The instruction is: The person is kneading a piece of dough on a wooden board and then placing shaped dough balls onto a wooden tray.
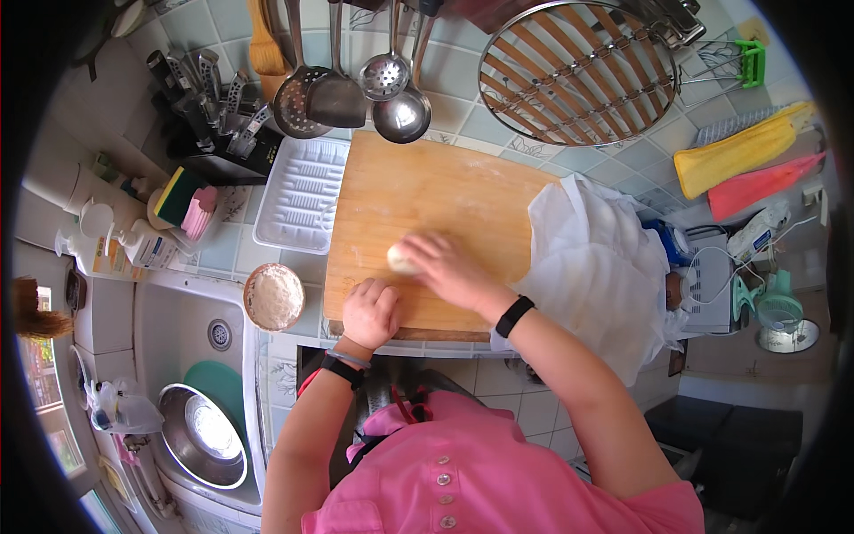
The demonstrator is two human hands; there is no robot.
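A wooden board [427,193], lightly dusted with flour, lies on the tiled counter before me. My right hand [440,263], slightly blurred, has its fingers over a small pale lump of dough [401,259] near the board's middle left; its thumb side and grip are not clear. Beside it, at the board's near left part, my left hand [371,312] rests with its fingers curled; whatever may be under them is hidden. A bowl of white flour [274,297] stands left of the board. White cloth [587,267] covers the board's right side and hangs over the counter edge.
A white plastic tray [297,193] touches the board's left side. Farther left are a knife block [223,157], pump bottles [150,243] and a sink [193,300] holding a metal basin [203,437]. Ladles and a spatula [335,100] hang above the board's far edge, beside a slatted steamer rack [577,73].
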